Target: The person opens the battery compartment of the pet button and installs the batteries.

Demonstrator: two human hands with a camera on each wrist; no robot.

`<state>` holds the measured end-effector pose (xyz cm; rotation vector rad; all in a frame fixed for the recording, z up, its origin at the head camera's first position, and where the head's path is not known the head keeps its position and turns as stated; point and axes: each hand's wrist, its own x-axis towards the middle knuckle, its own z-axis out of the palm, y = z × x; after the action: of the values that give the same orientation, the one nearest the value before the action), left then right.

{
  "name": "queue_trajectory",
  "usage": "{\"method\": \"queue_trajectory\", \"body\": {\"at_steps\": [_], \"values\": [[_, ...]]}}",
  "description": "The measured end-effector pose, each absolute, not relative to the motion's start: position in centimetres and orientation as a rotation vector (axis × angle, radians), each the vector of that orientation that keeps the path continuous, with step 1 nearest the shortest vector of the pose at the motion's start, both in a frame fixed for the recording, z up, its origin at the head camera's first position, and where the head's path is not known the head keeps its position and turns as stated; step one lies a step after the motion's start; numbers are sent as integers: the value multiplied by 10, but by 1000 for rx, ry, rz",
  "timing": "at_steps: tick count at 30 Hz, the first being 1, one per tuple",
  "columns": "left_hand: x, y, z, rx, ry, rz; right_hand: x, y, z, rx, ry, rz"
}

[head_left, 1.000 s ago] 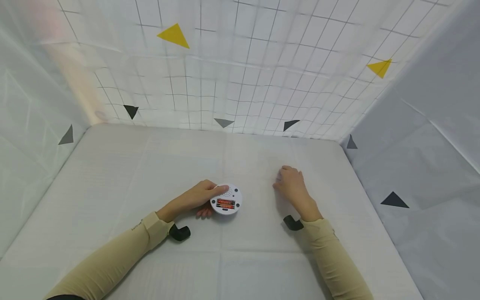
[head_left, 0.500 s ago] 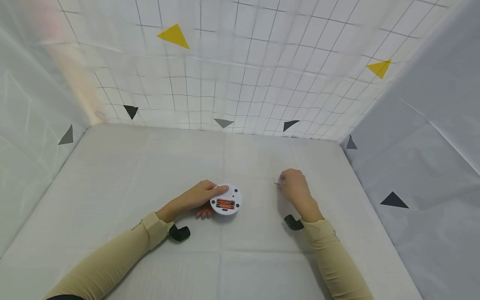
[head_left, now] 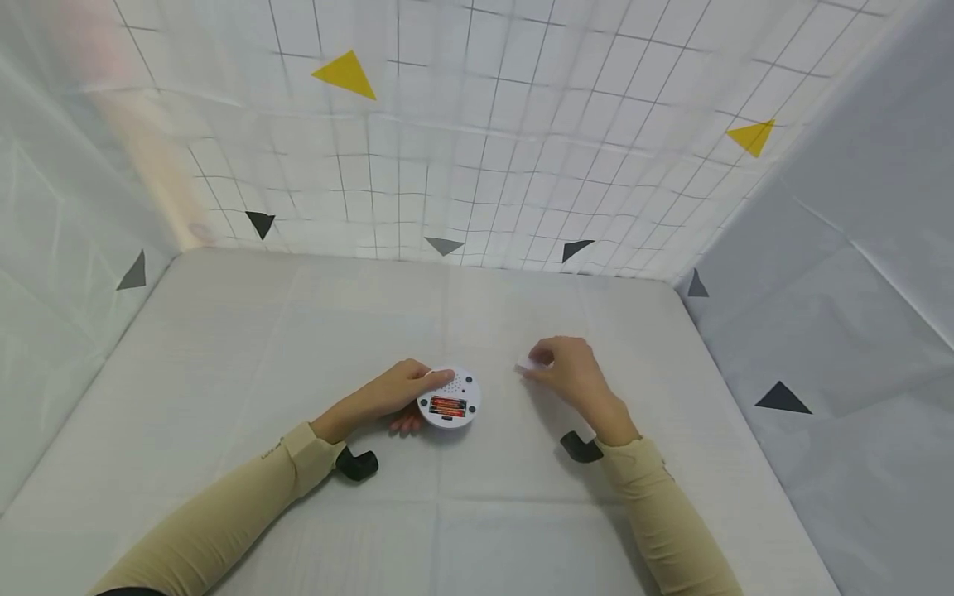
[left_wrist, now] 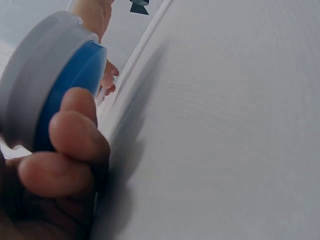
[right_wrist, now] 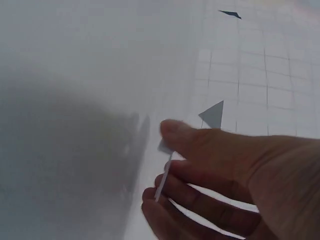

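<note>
Near the middle of the table (head_left: 224,348) the left hand (head_left: 387,393) grips the round white device (head_left: 450,398), battery bay up, while the right hand (head_left: 570,372) pinches a small white cover (head_left: 526,364) just beside it — apparently mid-refit, needing careful alignment over the batteries (head_left: 448,405).

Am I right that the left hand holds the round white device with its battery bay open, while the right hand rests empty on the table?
Not quite: the right hand is not empty; it pinches a small white cover, as the head view shows. The left hand does hold the round white device, batteries showing.
</note>
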<state>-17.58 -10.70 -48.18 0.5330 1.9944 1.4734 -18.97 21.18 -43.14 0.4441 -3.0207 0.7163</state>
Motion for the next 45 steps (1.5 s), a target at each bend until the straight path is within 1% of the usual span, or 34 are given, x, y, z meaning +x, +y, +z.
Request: {"method": "queue_trajectory", "body": {"at_steps": [12, 21, 38, 45], "values": [[-176, -107, -483, 491, 1990, 1472, -181, 195, -422, 635, -2774, 801], [-177, -107, -483, 496, 1985, 1478, -174, 187, -416, 741, -2670, 762], [-178, -108, -486, 511, 1970, 1479, -147, 167, -396, 1003, -2546, 873], [-179, -108, -486, 528, 1976, 1487, -140, 160, -397, 1075, -2536, 900]]}}
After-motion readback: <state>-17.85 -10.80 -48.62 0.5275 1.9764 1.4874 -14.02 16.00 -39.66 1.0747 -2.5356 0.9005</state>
